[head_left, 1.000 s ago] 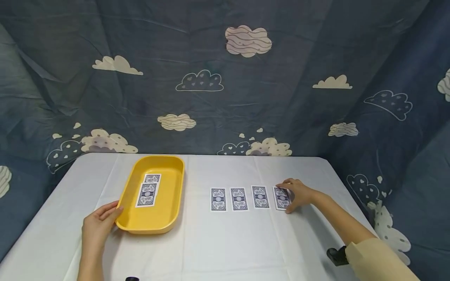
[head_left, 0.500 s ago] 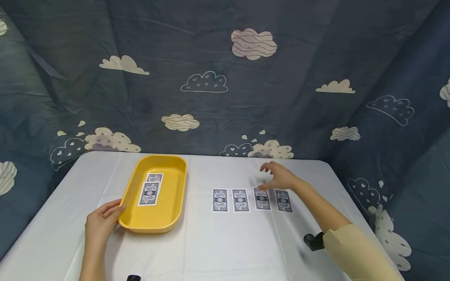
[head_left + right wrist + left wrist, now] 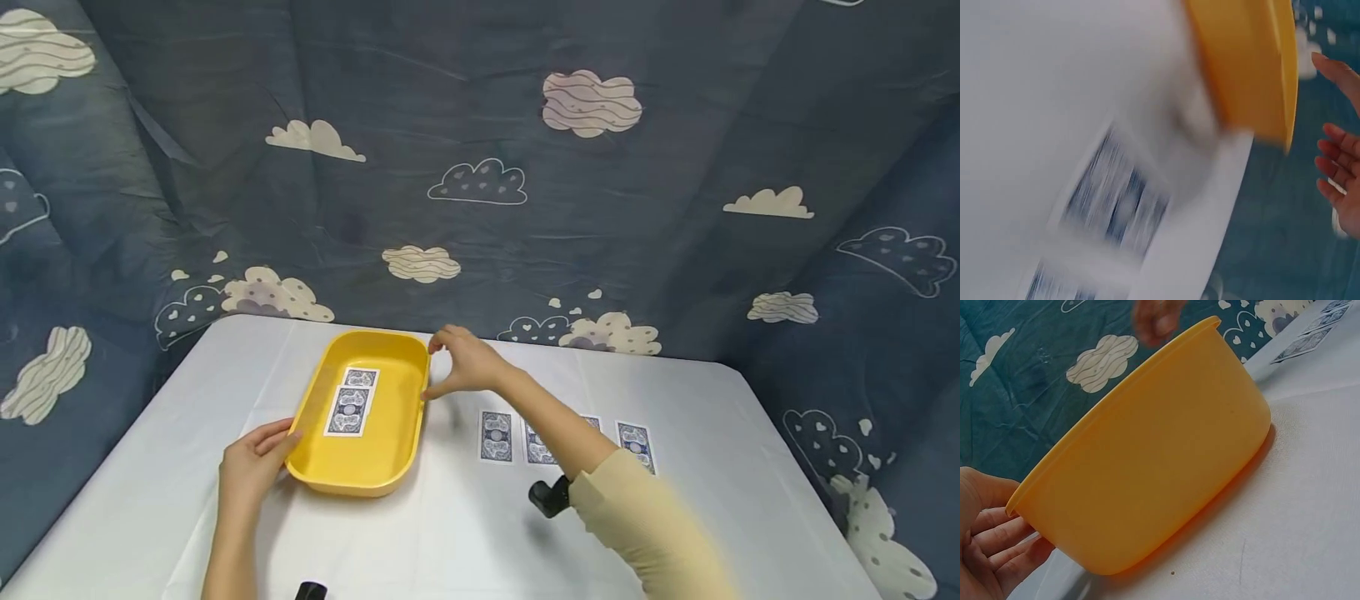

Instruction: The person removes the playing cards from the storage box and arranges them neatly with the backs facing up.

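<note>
My left hand point(image 3: 251, 467) grips the near left rim of a yellow tray point(image 3: 360, 479), thumb on top and fingers beneath, as the left wrist view confirms. Inside the tray lie two overlapping playing cards point(image 3: 348, 410), backs up. By the tray's right rim is my right hand point(image 3: 468, 362), fingers and thumb spread apart with nothing between them; whether it touches the rim I cannot tell. On the white table, a row of several face-down playing cards point(image 3: 496, 437) stretches to the right. My right forearm partly covers the middle ones. The right wrist view shows these cards blurred.
A white cloth point(image 3: 420, 542) covers the table. Behind it hangs a dark blue curtain point(image 3: 637, 250) with a cloud pattern. Black devices show near the wrists, one below the right sleeve point(image 3: 551, 497) and one at the bottom edge point(image 3: 311, 591).
My right hand has left the rightmost card and swept left across the row to the tray. The left hand keeps its grip on the rim. The head view has turned slightly left.
</note>
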The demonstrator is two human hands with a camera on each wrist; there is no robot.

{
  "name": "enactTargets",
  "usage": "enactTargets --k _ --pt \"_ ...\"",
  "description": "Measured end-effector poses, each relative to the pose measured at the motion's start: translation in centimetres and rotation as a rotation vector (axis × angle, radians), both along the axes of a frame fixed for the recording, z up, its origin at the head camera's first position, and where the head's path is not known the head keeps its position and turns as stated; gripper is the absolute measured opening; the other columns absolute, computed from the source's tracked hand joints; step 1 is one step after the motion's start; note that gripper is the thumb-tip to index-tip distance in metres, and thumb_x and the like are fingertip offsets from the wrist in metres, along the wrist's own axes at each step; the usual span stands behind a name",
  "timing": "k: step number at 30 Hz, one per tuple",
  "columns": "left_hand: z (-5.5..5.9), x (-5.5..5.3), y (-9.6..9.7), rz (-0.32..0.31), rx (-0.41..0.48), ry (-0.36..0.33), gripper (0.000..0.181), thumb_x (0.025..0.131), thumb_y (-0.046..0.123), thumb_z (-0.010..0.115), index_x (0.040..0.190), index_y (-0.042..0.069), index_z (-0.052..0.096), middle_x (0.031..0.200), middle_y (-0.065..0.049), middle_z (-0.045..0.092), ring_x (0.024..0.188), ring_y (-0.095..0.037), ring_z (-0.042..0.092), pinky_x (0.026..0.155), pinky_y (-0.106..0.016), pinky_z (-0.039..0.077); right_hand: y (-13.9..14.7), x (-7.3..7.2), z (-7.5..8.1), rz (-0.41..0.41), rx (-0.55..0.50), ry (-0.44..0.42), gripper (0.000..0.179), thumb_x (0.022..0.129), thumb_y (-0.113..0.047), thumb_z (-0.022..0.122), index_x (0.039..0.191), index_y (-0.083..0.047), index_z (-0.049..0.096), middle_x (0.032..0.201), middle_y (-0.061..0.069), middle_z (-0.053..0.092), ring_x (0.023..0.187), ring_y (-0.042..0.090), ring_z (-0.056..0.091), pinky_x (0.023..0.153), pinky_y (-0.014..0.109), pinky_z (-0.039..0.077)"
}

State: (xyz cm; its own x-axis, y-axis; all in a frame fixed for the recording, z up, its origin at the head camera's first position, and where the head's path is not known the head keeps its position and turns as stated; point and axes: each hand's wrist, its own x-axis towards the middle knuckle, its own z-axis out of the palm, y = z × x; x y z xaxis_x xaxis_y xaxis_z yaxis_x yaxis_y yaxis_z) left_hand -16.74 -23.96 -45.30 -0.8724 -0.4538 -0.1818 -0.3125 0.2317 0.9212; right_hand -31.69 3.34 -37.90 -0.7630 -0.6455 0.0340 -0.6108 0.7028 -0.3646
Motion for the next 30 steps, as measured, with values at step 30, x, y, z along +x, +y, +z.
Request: enactTargets --k 30 --pt "-3.6 -1.5 -1.5 0.018 0.134 0.106 0.051 0.076 0.037 0.075 0.113 0.004 0.064 0.093 -0.003 0.071 0.074 -0.004 0.065 0.061 -0.019 0.053 -13.0 0.8 -6.4 0.05 0.25 -0.202 0.082 0.054 -0.056 0.082 0.116 -0.014 0.047 0.102 -0.001 0.04 0.093 0.013 0.036 0.074 0.019 0.038"
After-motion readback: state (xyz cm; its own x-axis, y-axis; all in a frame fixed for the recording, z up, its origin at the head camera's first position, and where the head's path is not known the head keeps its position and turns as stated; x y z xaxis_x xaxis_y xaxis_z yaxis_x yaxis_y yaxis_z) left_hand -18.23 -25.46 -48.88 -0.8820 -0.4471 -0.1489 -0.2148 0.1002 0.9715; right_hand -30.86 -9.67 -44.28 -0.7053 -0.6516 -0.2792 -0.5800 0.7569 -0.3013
